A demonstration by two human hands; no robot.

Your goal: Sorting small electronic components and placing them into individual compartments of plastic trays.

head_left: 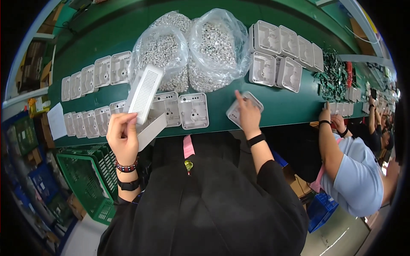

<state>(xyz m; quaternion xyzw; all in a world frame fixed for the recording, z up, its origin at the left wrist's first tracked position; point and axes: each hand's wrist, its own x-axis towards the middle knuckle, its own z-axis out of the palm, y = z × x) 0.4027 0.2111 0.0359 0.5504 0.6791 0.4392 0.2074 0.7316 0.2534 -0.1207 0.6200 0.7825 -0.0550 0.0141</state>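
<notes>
Left hand: we see our left hand (123, 135) pinching one end of a white cover (146, 94) between thumb and bent fingers.
Cover: raised above the table (294, 113), tilted, its face full of small holes.
Flat panel: a pale panel (153, 130) slants just beside the cover; we cannot tell whether our fingers hold it too.
Right hand: our right hand (249, 116) lies over a grey box (233, 114), index finger stretched out, the others partly hidden; we cannot tell whether it grips.
Grey box: at the table's near edge, turned askew, right of an open box (194, 112).
Bags: two clear bags, a left bag (184, 47) and a right bag (242, 42), stand behind, full of small metallic pieces.
Box rows: we have two rows of boxes (102, 71) at left.
Box stacks: more stacked boxes (268, 37) sit right of the bags.
Neighbour: a co-worker (354, 170) in light blue sits at our right, near dark green strips (332, 77).
</notes>
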